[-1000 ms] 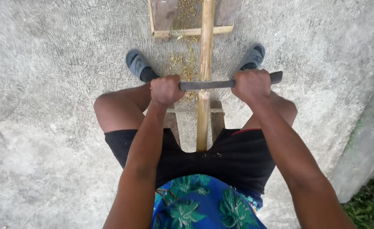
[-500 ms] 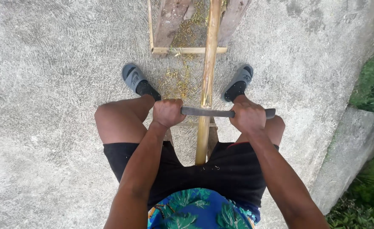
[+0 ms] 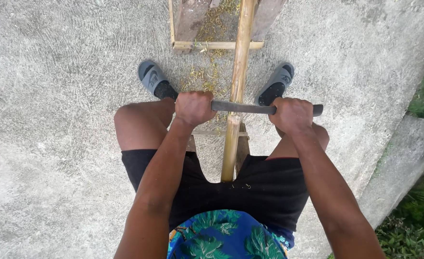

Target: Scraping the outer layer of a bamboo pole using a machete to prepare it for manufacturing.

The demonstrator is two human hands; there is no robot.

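Both hands clench one dark flat blade (image 3: pixel 243 107) laid crosswise on a pale bamboo pole (image 3: pixel 236 91): left hand (image 3: pixel 193 108) fisted on one end, right hand (image 3: pixel 292 115) on the other. Smooth and yellowish, the pole runs along a wooden frame (image 3: pixel 212 45). Shavings (image 3: pixel 207 76) litter the concrete floor (image 3: pixel 53 120) between two grey sandals (image 3: pixel 153 79).
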